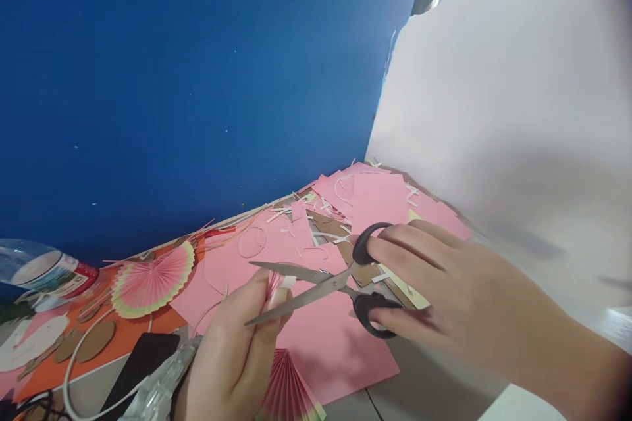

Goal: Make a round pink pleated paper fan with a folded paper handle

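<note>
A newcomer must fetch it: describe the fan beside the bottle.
Below the blue wall, orange paper lies at the left. On it, right of the plastic bottle, is a pleated pink paper fan. Unlike the fan in the left hand, it lies untouched.

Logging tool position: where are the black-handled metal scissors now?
Head view, lower centre: the scissors are in the right hand, blades open around pink pleated paper in the left hand.

One head-worn view — close above the hands (340, 316) — faces forward and down across the table (419, 368) toward its corner.
</note>
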Action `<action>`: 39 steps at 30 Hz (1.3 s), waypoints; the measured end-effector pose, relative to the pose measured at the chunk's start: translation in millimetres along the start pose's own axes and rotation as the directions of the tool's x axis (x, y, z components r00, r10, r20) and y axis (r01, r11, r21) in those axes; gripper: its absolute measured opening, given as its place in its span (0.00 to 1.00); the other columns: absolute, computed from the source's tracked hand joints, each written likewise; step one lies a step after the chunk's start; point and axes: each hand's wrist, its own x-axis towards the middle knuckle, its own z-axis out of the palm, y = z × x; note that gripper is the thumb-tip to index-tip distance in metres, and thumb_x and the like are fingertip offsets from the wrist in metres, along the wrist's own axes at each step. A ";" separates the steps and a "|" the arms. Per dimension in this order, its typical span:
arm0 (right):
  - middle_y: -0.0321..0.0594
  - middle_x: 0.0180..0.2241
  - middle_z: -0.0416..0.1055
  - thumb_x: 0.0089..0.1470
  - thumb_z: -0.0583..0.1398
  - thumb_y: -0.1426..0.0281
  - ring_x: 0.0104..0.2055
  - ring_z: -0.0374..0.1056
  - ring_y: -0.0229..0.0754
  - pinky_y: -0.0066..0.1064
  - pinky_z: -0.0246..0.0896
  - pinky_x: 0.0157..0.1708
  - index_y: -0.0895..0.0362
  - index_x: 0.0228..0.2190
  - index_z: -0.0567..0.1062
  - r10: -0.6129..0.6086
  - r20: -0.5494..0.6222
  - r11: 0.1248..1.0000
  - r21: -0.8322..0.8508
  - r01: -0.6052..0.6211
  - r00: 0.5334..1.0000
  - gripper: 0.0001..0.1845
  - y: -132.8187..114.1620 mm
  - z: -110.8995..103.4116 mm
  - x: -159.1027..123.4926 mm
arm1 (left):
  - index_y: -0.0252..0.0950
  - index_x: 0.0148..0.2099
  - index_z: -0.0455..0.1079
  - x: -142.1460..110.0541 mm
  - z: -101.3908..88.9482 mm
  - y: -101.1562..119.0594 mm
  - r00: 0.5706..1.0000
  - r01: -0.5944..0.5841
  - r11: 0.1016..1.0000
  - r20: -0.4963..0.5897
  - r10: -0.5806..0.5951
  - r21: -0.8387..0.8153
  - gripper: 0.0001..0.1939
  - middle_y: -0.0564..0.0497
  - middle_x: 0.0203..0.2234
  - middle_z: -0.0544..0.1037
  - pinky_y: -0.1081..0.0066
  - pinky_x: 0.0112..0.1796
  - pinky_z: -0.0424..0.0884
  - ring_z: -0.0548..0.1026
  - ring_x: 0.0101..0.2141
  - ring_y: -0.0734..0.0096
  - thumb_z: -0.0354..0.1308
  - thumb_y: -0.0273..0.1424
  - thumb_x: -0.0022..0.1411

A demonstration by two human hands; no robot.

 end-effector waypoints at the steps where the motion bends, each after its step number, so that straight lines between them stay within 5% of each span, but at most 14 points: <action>1: 0.39 0.33 0.70 0.58 0.54 0.65 0.30 0.62 0.40 0.30 0.56 0.28 0.59 0.38 0.67 -0.015 -0.010 0.999 -0.033 0.015 1.000 0.10 0.1 0.1 0.1 | 0.39 0.26 0.66 -0.4 0.2 0.1 1.000 -0.011 1.000 -0.003 0.011 -0.007 0.16 0.54 0.18 0.65 0.74 0.23 0.68 0.66 0.22 0.72 0.52 0.40 0.64; 10: 0.38 0.32 0.70 0.60 0.53 0.63 0.30 0.62 0.39 0.29 0.55 0.27 0.60 0.39 0.67 -0.048 -0.028 0.992 -0.119 0.044 0.998 0.13 3.0 2.6 -0.8 | 0.39 0.28 0.66 0.6 1.4 -6.4 0.997 -0.070 0.997 0.009 0.071 -0.041 0.15 0.55 0.17 0.65 0.75 0.21 0.65 0.64 0.20 0.74 0.50 0.39 0.65; 18: 0.35 0.27 0.69 0.61 0.51 0.65 0.26 0.62 0.36 0.27 0.53 0.25 0.60 0.36 0.67 -0.062 -0.033 0.984 -0.170 0.056 0.998 0.10 3.0 3.1 -0.9 | 0.37 0.30 0.66 -0.1 -4.4 -9.6 0.988 -0.076 0.997 0.136 0.077 -0.013 0.14 0.51 0.22 0.69 0.73 0.26 0.67 0.66 0.26 0.72 0.47 0.35 0.67; 25: 0.32 0.20 0.66 0.63 0.49 0.64 0.21 0.63 0.36 0.29 0.49 0.22 0.59 0.32 0.66 -0.098 -0.018 0.951 -0.295 0.089 0.995 0.13 2.8 1.2 -2.1 | 0.38 0.28 0.59 10.9 -7.2 8.5 0.959 -0.053 0.987 0.283 0.009 0.149 0.16 0.53 0.22 0.63 0.71 0.26 0.62 0.62 0.25 0.72 0.40 0.30 0.69; 39: 0.30 0.16 0.62 0.63 0.48 0.67 0.17 0.60 0.35 0.30 0.43 0.19 0.57 0.25 0.67 -0.068 0.068 0.961 -0.263 0.083 0.995 0.16 3.2 4.6 -4.9 | 0.39 0.27 0.52 13.0 0.8 2.2 0.939 0.101 0.993 0.324 -0.113 0.054 0.17 0.56 0.22 0.56 0.68 0.28 0.55 0.57 0.24 0.73 0.37 0.32 0.71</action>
